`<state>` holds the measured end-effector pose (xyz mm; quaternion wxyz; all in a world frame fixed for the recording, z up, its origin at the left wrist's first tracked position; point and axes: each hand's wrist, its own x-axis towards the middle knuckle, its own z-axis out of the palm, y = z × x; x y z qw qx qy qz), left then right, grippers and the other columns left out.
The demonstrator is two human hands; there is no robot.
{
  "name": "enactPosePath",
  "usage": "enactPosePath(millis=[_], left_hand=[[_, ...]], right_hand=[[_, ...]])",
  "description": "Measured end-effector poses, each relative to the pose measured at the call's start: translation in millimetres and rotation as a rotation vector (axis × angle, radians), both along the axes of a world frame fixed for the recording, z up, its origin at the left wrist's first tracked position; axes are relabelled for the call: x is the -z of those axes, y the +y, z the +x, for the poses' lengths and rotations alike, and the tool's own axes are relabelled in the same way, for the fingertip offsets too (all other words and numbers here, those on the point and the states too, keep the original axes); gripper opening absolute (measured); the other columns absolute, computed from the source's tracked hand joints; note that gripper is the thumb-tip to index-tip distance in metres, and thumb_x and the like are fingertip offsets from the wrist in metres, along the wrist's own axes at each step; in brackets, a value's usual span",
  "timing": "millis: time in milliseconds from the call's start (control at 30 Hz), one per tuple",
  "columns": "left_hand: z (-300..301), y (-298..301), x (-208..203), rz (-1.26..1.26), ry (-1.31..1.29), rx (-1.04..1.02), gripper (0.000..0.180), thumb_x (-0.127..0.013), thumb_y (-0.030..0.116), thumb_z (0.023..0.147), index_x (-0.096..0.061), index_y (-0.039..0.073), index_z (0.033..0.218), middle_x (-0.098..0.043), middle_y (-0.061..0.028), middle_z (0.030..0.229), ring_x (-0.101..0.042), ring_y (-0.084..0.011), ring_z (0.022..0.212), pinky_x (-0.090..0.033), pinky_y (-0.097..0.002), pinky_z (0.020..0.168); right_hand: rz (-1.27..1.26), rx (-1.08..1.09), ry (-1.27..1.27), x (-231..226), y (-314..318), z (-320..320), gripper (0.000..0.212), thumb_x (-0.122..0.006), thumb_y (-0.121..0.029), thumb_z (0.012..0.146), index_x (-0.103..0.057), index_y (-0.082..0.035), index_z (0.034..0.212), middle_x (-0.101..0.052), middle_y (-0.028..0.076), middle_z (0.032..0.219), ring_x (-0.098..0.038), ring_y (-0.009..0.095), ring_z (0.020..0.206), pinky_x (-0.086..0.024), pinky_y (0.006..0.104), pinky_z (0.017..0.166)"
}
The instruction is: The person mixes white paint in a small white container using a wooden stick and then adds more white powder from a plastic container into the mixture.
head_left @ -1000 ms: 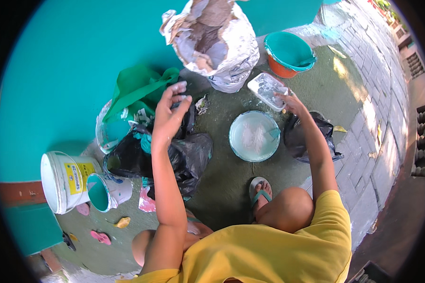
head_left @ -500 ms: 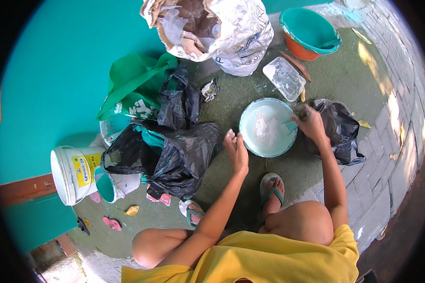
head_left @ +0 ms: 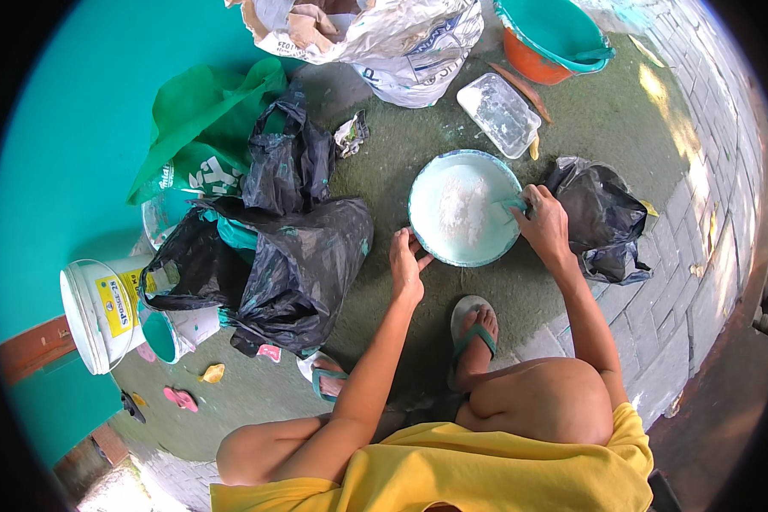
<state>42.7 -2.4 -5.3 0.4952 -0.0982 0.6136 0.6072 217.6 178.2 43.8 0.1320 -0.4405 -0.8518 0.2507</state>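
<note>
A round basin (head_left: 465, 246) with pale mint paint inside and a heap of white powder (head_left: 464, 209) in it sits on the ground before me. My left hand (head_left: 408, 263) grips the basin's near-left rim, fingers curled at its edge. On the right, my right hand (head_left: 544, 229) is closed around the handle end of a paint-coated flat-bladed tool (head_left: 505, 206). The tool's blade lies inside the basin, against the mixture; its handle is mostly hidden by my fingers. A black plastic bag (head_left: 604, 220) lies just right of that hand.
Left of the basin stand black plastic bags (head_left: 311, 273), a green bag (head_left: 205, 128) and a white bucket (head_left: 90, 316). Farther off are a large white sack (head_left: 422, 60), a clear plastic tray (head_left: 499, 115) and an orange tub with a teal inside (head_left: 533, 60). My sandalled feet flank the near ground.
My left hand has come from just beside the basin to its rim. My right hand has closed lower on the tool at the right rim. The whole view has shifted slightly.
</note>
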Motion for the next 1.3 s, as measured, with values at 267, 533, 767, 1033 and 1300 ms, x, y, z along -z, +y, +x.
enactPosePath(millis=[267,533,767,1033,1300], left_hand=[[-8.0,0.4,-1.0,0.084,-0.035,0.102,0.03,-0.036,0.036,0.102,-0.042,0.012,0.119,-0.049,-0.0056,0.12,-0.051,-0.0192,0.115,-0.052,-0.0473,0.088],[-9.3,-2.1,-2.7,0.098,-0.048,0.126,0.017,-0.039,0.028,0.102,-0.042,0.016,0.115,-0.047,-0.0008,0.121,-0.052,-0.0175,0.116,-0.054,-0.0462,0.086],[-10.5,-0.7,-8.8,0.131,-0.036,0.169,0.011,-0.039,0.023,0.101,-0.044,0.016,0.108,-0.048,0.0017,0.116,-0.052,-0.0148,0.111,-0.056,-0.0459,0.085],[-12.2,0.1,-14.0,0.132,-0.026,0.167,0.011,-0.039,0.021,0.101,-0.044,0.014,0.108,-0.049,0.0001,0.113,-0.052,-0.0141,0.111,-0.058,-0.045,0.084],[-12.3,0.9,-14.2,0.113,0.011,0.19,0.012,-0.037,0.021,0.101,-0.044,0.013,0.107,-0.051,-0.0016,0.113,-0.055,-0.0143,0.104,-0.058,-0.0429,0.083]], right_hand=[[-0.242,-0.022,0.119,-10.6,-21.7,-5.6,0.015,-0.069,-0.006,0.078,-0.063,0.003,0.089,-0.063,0.018,0.074,-0.062,0.032,0.064,-0.049,0.0368,0.062],[-0.033,0.06,0.215,-3.0,13.4,-17.7,0.014,-0.066,-0.006,0.08,-0.069,0.003,0.091,-0.066,0.02,0.082,-0.066,0.035,0.07,-0.051,0.0376,0.064],[-0.147,-0.031,0.217,9.6,21.5,-46.9,0.016,-0.066,-0.006,0.081,-0.069,0.004,0.094,-0.065,0.021,0.085,-0.063,0.034,0.067,-0.049,0.0379,0.063],[-0.214,-0.272,0.259,-8.9,-28.5,-36.6,0.012,-0.065,-0.005,0.083,-0.067,0.001,0.093,-0.061,0.017,0.083,-0.062,0.032,0.068,-0.049,0.0387,0.061],[0.037,-0.276,0.232,-2.5,-22.3,-29.2,0.012,-0.064,-0.003,0.082,-0.062,-0.002,0.094,-0.056,0.015,0.084,-0.061,0.036,0.072,-0.051,0.0424,0.062]])
